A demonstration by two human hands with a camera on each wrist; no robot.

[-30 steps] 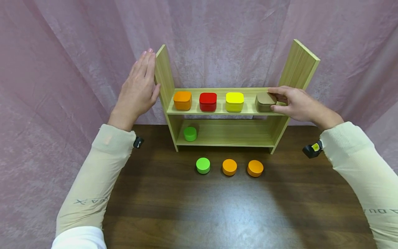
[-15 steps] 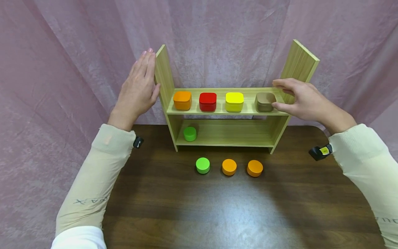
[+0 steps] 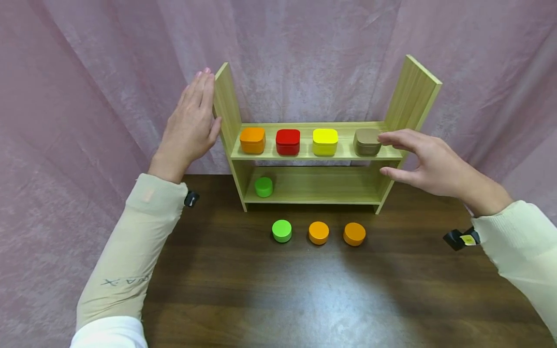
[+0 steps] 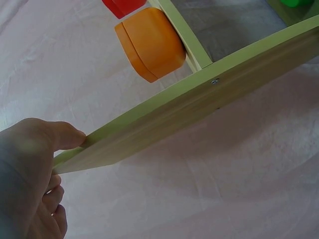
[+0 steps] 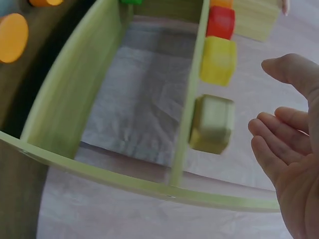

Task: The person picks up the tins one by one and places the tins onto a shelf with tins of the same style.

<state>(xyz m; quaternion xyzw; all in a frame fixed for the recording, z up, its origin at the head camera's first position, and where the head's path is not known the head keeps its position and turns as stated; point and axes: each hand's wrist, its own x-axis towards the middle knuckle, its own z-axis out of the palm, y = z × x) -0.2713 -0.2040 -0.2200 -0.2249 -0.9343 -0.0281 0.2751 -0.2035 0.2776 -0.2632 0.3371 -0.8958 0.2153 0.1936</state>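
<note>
The left hand (image 3: 190, 121) lies with straight fingers along the outer side of the wooden shelf's left panel (image 3: 227, 104). In the left wrist view its thumb (image 4: 70, 136) touches the panel's edge. The right hand (image 3: 435, 164), fingers spread and holding nothing, hovers in front of the shelf's right end. Beside its fingertips, on the upper board, stands a brown square-shaped lidded box (image 3: 367, 141); the right wrist view shows a gap between them. To its left in the same row are a yellow box (image 3: 325, 142), a red box (image 3: 288, 142) and an orange box (image 3: 253, 140).
A green round container (image 3: 263, 187) stands at the left of the lower board (image 3: 322, 187). On the dark wooden table (image 3: 278, 290), before the shelf, are a green round container (image 3: 282, 231) and two orange ones (image 3: 319, 233). A pink curtain (image 3: 304, 58) hangs behind.
The right hand has let go of the brown box and drawn back right and toward the viewer. The brown box stays on the upper board. The left hand keeps its place on the panel.
</note>
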